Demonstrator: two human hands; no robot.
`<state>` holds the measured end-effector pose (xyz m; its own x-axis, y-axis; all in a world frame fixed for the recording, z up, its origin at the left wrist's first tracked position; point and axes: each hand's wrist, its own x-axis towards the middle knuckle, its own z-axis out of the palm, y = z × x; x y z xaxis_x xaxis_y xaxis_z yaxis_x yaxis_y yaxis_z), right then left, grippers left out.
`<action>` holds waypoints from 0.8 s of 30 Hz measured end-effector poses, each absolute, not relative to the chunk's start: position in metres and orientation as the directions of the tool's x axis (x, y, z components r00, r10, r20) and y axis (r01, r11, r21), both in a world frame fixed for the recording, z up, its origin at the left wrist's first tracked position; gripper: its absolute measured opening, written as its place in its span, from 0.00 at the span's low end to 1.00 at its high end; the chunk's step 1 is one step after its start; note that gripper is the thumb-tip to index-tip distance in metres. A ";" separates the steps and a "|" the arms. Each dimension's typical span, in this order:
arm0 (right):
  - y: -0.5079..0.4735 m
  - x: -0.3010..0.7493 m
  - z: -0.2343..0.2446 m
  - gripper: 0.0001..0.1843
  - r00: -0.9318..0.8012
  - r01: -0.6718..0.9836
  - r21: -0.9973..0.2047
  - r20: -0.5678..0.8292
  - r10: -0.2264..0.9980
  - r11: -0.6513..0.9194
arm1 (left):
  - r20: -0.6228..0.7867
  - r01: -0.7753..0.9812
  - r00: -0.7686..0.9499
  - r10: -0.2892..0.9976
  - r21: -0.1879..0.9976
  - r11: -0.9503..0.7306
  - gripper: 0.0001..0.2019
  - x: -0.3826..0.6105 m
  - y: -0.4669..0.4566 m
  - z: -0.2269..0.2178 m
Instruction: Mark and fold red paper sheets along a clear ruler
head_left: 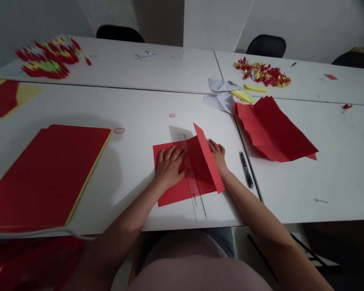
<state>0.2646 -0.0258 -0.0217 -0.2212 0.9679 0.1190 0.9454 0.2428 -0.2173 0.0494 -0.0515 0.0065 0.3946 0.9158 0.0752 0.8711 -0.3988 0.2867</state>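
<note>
The left hand (169,167) is lying open and flat on a thin red paper sheet (172,194), pressing it down beside a clear plastic ruler (194,184); the right hand (217,154) is resting open, its fingers against a raised red paper flap (208,157), gripping nothing visibly; the sheet is lying near the front edge of the white worktop (133,202), with the ruler running across it; a clean crease depends on the left palm bearing evenly, keeping the ruler from sliding while the flap is lying tight along its edge; nearby, one black pen (246,169) is lying right of the sheet; one red-and-yellow paper stack (45,178) is sitting left; one loose pile of creased red paper (274,129) is lying right; two heaps of small folded red-and-yellow paper pieces (262,72) are lying farther off.
</note>
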 end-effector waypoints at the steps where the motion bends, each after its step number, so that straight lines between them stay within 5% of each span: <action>1: -0.025 0.265 -0.022 0.29 -0.220 0.947 -0.213 0.112 0.969 0.240 | 0.081 0.871 0.396 0.915 0.284 -0.402 0.28 0.050 -0.051 0.006; 24: -0.021 0.267 -0.023 0.28 -0.205 0.944 -0.242 0.093 0.974 0.222 | 0.061 0.871 0.399 0.915 0.285 -0.399 0.28 0.051 -0.049 0.007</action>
<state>0.2673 -0.0211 -0.0227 -0.2053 0.9743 0.0930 0.9444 0.2221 -0.2424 0.0515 -0.0488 0.0072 0.3990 0.9149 0.0609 0.8715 -0.3990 0.2852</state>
